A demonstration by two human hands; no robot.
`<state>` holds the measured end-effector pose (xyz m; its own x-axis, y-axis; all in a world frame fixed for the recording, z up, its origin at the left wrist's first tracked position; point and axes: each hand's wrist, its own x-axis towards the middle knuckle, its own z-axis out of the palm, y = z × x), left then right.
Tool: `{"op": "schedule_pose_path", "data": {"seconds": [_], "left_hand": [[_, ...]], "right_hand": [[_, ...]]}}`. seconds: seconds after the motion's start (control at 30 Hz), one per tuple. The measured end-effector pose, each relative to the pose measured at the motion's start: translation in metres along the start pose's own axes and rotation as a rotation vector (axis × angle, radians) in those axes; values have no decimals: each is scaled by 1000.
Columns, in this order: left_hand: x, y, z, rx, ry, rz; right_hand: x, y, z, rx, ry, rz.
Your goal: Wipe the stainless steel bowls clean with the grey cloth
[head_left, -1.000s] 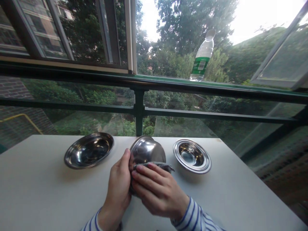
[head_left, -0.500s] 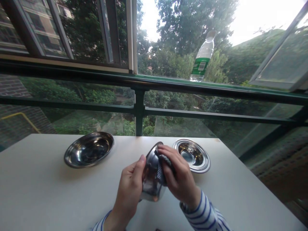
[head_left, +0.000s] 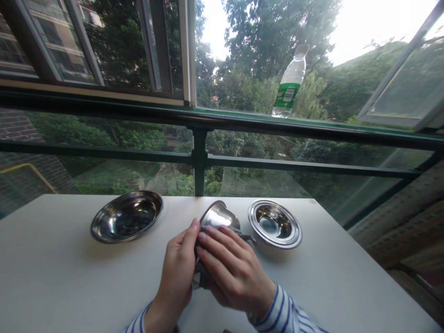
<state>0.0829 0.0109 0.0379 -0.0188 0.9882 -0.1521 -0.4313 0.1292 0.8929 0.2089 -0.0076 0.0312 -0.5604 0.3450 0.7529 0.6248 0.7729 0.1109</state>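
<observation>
Tilted over the table between my hands is a shiny metal pitcher (head_left: 220, 215), its curved, spout-like rim toward the window. My left hand (head_left: 178, 266) grips its left side, thumb up along the wall. With fingers laid together across the pitcher's near side, my right hand (head_left: 236, 273) presses a dark checked cloth (head_left: 248, 237) against the metal. Most of the cloth and the lower pitcher are hidden under that hand. Right of the hands sits a metal bowl with a wide rim (head_left: 294, 236); farther left is a larger, shallow metal bowl (head_left: 126, 217).
The white table (head_left: 86, 286) ends at a dark green railing (head_left: 199, 162) with glass behind it. A plastic bottle with a green label (head_left: 287, 95) stands on the ledge above the rail. A small dark object (head_left: 227, 331) barely shows at the bottom edge.
My right hand has slid left and down across the pitcher with the cloth, now covering its middle. The pitcher has turned, so its spout-like rim shows more. Both bowls stay put.
</observation>
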Motion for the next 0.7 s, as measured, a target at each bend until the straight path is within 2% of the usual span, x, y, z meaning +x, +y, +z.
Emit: {"op": "schedule_pose_path", "data": {"seconds": [0.37, 0.5, 0.7], "left_hand": [[13, 21, -4, -100, 200, 19], [12, 15, -4, -26, 85, 10], [6, 5, -7, 168, -32, 72]], "right_hand": [[-4, -7, 16, -97, 19, -206], [-5, -3, 14, -90, 21, -182], [-6, 1, 2, -11, 14, 11]]}}
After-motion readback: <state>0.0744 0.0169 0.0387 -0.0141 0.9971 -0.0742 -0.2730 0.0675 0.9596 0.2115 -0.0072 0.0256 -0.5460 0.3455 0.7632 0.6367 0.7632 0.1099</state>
